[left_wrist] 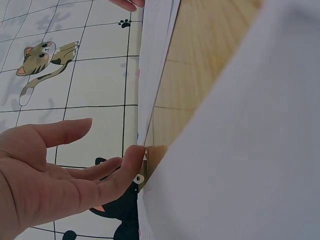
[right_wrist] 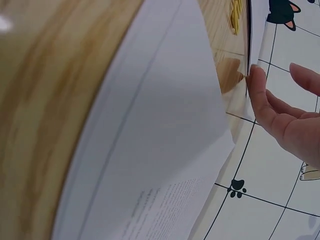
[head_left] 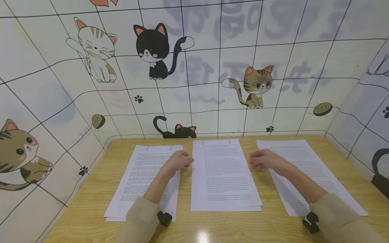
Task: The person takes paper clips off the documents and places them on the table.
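A stack of printed sheets (head_left: 223,182) lies in the middle of the table, with a dark paper clip (head_left: 203,142) and a red paper clip (head_left: 229,141) on its top edge. My left hand (head_left: 178,162) reaches over the left stack, fingers loosely extended. In the left wrist view, one fingertip (left_wrist: 134,152) meets the middle stack's left edge. Opposite it is my right hand (head_left: 268,160), above the right stack's inner edge. One of its fingertips (right_wrist: 257,74) is at the middle stack's right edge in the right wrist view. Neither hand grips anything.
To the left lies another printed stack (head_left: 143,182) with two red clips along its top. A third stack (head_left: 319,182), slightly fanned, lies at right. Yellow paper clips (head_left: 267,197) sit between the middle and right stacks. A cat-patterned wall (head_left: 206,111) closes off the table's back.
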Available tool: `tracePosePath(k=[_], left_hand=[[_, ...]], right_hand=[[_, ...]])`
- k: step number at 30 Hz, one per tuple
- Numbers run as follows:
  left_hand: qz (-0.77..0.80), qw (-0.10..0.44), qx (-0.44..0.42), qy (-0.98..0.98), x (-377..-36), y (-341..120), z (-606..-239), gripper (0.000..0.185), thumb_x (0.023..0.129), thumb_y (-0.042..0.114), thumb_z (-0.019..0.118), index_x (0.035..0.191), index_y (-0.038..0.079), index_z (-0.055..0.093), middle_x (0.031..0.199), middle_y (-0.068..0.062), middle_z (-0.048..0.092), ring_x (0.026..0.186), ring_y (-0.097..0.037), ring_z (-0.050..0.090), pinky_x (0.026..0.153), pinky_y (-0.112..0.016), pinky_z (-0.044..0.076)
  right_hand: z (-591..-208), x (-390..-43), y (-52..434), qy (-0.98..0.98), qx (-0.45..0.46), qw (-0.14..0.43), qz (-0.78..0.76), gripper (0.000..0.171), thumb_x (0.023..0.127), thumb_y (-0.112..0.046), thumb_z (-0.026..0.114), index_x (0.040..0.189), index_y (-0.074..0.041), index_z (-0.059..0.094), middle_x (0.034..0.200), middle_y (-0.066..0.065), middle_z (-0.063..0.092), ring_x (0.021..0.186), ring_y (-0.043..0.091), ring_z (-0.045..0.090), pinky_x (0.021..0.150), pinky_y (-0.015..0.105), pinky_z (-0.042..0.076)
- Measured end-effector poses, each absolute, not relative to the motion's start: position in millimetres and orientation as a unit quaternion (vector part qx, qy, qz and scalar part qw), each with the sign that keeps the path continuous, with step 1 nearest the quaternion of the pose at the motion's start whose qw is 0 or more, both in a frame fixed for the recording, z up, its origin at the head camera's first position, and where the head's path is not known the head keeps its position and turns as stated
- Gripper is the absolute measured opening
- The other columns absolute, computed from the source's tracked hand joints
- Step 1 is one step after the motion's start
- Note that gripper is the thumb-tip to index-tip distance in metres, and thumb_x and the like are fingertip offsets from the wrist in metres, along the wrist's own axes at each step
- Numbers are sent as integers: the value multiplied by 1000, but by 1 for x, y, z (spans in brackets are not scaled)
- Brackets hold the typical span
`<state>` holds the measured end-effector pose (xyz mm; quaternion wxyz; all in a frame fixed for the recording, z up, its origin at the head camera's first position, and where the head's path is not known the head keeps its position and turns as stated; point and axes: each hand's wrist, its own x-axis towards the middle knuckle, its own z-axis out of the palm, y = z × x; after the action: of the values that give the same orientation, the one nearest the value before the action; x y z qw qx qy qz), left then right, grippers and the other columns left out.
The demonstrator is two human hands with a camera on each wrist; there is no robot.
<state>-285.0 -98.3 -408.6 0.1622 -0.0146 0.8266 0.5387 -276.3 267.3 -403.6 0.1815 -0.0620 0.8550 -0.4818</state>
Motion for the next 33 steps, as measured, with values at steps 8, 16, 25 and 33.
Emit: tracePosePath(k=[8, 16, 25, 33], left_hand=[[583, 179, -17, 793, -295, -99, -413, 43, 96, 12, 67, 130, -11, 53, 119, -18, 63, 106, -27, 66, 91, -36, 55], [600, 195, -27, 775, -302, -97, -416, 30, 95, 7, 68, 117, -11, 60, 109, -16, 65, 95, -22, 65, 87, -34, 56], [592, 202, -29, 779, -306, -93, -418, 27, 94, 6, 68, 115, -11, 64, 102, -12, 66, 89, -19, 63, 85, -31, 57], [608, 202, -41, 767, -308, -95, -422, 34, 96, 5, 65, 125, -12, 61, 113, -16, 65, 97, -23, 64, 88, -34, 56]], right_hand=[[-405, -279, 258, 848, -59, 201, -487, 50, 100, -9, 59, 133, 24, 42, 119, 29, 63, 94, 23, 68, 84, 38, 57], [-409, -282, 254, 842, -51, 210, -494, 47, 99, -8, 61, 131, 24, 47, 95, 11, 66, 81, 15, 63, 74, 29, 56], [-414, -286, 251, 845, -36, 211, -490, 38, 97, -8, 65, 123, 19, 57, 86, 8, 66, 76, 15, 62, 70, 27, 55], [-415, -289, 254, 832, -21, 202, -517, 41, 98, -8, 62, 128, 18, 52, 77, 4, 65, 70, 10, 61, 65, 23, 53]])
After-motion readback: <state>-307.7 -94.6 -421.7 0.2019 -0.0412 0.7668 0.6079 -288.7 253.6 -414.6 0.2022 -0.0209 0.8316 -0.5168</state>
